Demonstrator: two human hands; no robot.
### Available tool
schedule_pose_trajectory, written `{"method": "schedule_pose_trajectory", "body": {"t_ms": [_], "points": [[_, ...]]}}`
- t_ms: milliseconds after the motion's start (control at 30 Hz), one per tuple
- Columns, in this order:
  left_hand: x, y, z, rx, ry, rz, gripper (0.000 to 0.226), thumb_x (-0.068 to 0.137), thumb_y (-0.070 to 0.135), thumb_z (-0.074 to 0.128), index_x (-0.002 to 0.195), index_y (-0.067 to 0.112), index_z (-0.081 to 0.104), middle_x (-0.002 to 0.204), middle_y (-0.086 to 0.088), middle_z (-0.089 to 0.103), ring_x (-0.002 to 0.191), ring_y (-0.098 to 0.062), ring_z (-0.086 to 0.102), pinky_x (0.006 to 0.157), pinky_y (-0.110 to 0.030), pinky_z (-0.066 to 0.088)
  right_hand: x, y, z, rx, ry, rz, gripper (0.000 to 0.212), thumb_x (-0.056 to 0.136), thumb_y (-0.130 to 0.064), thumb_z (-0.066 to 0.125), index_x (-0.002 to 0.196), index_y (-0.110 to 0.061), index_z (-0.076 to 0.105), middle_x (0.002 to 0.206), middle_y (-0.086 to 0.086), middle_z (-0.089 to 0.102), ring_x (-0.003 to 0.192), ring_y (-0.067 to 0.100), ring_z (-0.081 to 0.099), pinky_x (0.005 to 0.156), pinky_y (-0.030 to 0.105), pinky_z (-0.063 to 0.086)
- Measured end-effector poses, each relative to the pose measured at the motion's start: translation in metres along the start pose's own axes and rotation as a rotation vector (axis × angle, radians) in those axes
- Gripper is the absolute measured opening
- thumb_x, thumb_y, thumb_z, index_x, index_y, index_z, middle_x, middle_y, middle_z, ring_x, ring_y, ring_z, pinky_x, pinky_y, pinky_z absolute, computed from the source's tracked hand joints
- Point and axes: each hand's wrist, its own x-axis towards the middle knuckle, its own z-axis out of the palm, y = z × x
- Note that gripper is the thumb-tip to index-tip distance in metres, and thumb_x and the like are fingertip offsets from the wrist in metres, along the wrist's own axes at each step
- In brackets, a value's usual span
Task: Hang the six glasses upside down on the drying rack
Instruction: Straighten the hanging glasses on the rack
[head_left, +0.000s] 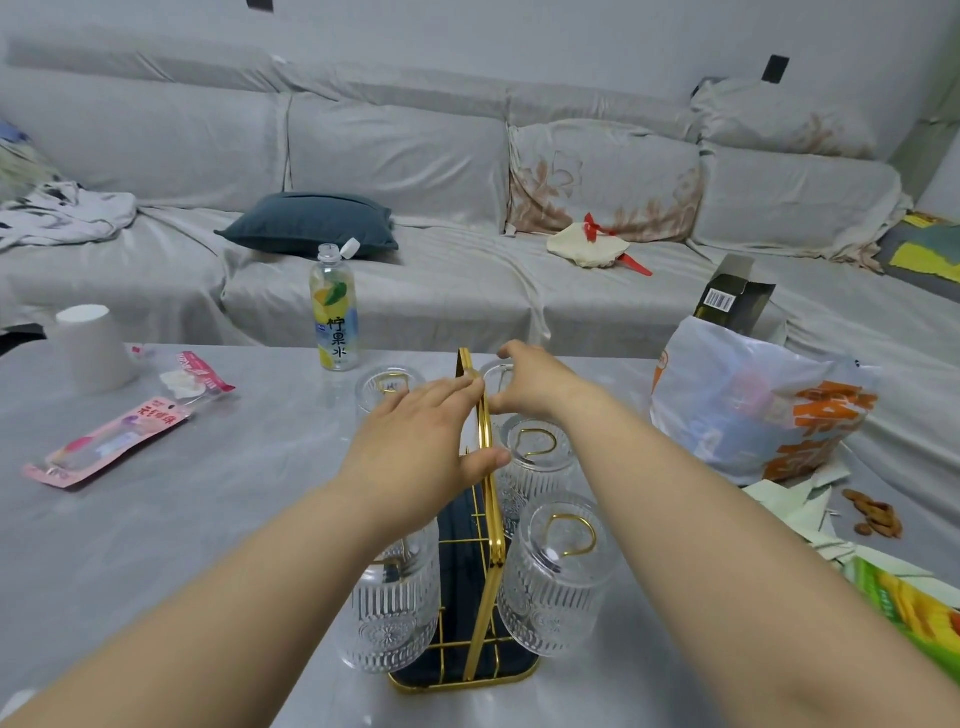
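Gold wire drying rack (483, 519) with dark base stood on grey counter (208, 493); ribbed clear glasses (558, 577) hung upside down on both sides. Left hand (421, 441) grip pinched around the rack's top bar. Right hand (535, 384) grip closed on far right glass (496, 376)

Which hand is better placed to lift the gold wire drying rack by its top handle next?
Left, probably. The left hand already lies along the gold wire drying rack handle, thumb curled at the bar. The right hand reaches past the handle over the far ribbed clear glass.
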Motion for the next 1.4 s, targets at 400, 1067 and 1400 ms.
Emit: {"method": "schedule_pose_trajectory", "body": {"t_ms": [400, 1067, 1400], "points": [[0.0, -0.002, 0.003, -0.061, 0.017, -0.001, 0.071, 0.087, 0.053, 0.042, 0.145, 0.025, 0.011, 0.154, 0.009, 0.011, 0.137, -0.008, 0.012, 0.108, -0.025, 0.01, -0.001, 0.021, -0.006, 0.197, 0.031, -0.007, 0.073, 0.077, -0.023, 0.069, 0.138, -0.012, 0.031, 0.147, 0.009, 0.036, 0.134, 0.023, 0.036, 0.106, 0.035, 0.034], [-0.012, -0.042, -0.017, -0.44, 0.315, -0.193, 0.042, 0.089, 0.019, 0.056, 0.13, 0.019, 0.047, 0.135, -0.002, 0.049, 0.123, -0.016, 0.041, 0.095, -0.025, 0.029, -0.062, -0.043, -0.009, 0.318, 0.153, -0.138, 0.056, 0.092, -0.03, 0.046, 0.142, -0.015, 0.025, 0.153, 0.004, 0.026, 0.141, 0.021, 0.022, 0.113, 0.037, 0.023], [0.023, -0.094, -0.009, -0.415, -0.046, -0.282, 0.07, 0.08, 0.018, 0.069, 0.139, 0.011, 0.032, 0.142, -0.008, 0.04, 0.124, -0.022, 0.042, 0.095, -0.03, 0.037, -0.068, -0.054, 0.022, 0.156, 0.066, -0.054, 0.055, 0.095, -0.012, 0.038, 0.144, -0.011, 0.014, 0.156, 0.005, 0.016, 0.142, 0.02, 0.019, 0.113, 0.029, 0.021]]}}
